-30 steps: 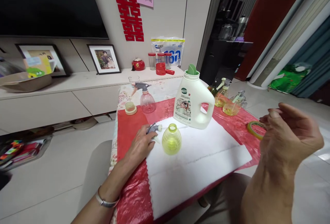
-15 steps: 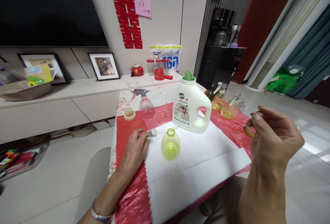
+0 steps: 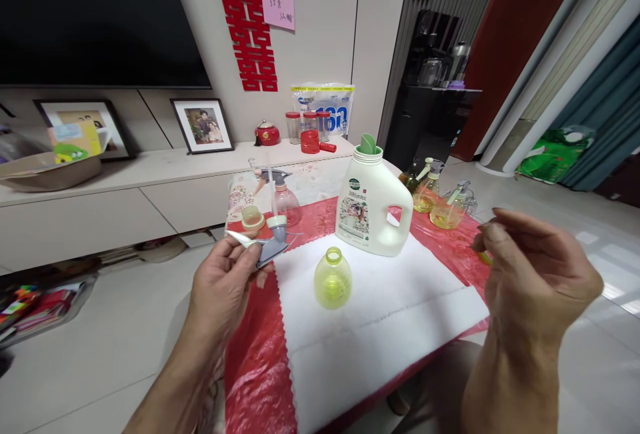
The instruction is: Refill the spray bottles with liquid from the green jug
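Note:
My left hand [image 3: 233, 264] grips a spray trigger head [image 3: 273, 247], grey with a pale green lever. The head is upside down, its clear dip tube pointing up. In front of it, a yellow-green bottle [image 3: 333, 282] stands uncapped on a white cloth [image 3: 390, 327]. Behind the bottle is a large white jug [image 3: 373, 207] with a green scoop or spout in its mouth. My right hand [image 3: 540, 267] is raised at the right, thumb and fingers drawn together; I cannot make out anything between them. A roll of yellow tape [image 3: 484, 259] lies partly hidden behind it.
A pink spray bottle [image 3: 287, 207] and a pale green cap [image 3: 253, 219] stand at the table's left. Several bottles with yellow liquid, one a spray bottle [image 3: 447, 214], stand back right. Red plastic sheeting [image 3: 255, 367] covers the table. A cabinet [image 3: 180, 164] runs behind.
My left hand has lifted the spray trigger head off the table and turned it so that the tube points up. My right hand stays raised, shifted slightly.

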The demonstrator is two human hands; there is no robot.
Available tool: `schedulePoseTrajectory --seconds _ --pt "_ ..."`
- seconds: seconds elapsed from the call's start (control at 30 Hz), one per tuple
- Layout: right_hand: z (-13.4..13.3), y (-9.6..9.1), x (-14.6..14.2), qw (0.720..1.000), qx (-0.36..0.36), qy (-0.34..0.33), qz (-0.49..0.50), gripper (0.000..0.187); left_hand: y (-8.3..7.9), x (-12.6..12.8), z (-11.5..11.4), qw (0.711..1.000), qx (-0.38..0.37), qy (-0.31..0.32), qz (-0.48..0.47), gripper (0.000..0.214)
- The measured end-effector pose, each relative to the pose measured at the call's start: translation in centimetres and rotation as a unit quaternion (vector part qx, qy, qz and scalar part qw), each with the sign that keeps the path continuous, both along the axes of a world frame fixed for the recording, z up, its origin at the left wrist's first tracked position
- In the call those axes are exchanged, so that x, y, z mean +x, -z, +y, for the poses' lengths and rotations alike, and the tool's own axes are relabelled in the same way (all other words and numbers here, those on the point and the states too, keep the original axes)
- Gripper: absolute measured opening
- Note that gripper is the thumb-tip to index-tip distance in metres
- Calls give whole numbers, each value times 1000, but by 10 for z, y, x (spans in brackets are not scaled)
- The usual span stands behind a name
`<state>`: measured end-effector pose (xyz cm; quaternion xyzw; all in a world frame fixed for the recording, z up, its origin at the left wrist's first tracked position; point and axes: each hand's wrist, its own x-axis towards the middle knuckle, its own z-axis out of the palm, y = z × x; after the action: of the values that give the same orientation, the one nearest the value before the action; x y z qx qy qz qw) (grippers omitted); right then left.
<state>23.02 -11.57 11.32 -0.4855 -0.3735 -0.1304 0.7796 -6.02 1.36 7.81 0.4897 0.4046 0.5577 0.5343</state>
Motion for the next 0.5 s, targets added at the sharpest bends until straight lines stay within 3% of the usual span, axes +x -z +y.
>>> schedulePoseTrajectory --seconds 0.1,0.2,0.27,0.33,0.47,0.5 --pt "-3 2 -16 979 -107 -26 -170 39 -17 9 -17 997 -52 48 -45 55" --pt "0 4 -33 917 -182 -40 -353 64 -26 15 -32 994 -45 85 -48 80" --pt "4 7 -45 892 -203 -32 -403 70 -29 17 -41 991 -37 121 -42 83" --pt "9 9 -57 885 -210 -18 -416 60 -32 19 -48 986 -35 157 -36 77" --pt "16 11 -75 878 -197 -21 -437 19 -37 21 -61 976 -40 210 -41 54" --pt "16 11 -78 876 -191 -24 -443 17 -39 21 -65 973 -49 221 -40 48"
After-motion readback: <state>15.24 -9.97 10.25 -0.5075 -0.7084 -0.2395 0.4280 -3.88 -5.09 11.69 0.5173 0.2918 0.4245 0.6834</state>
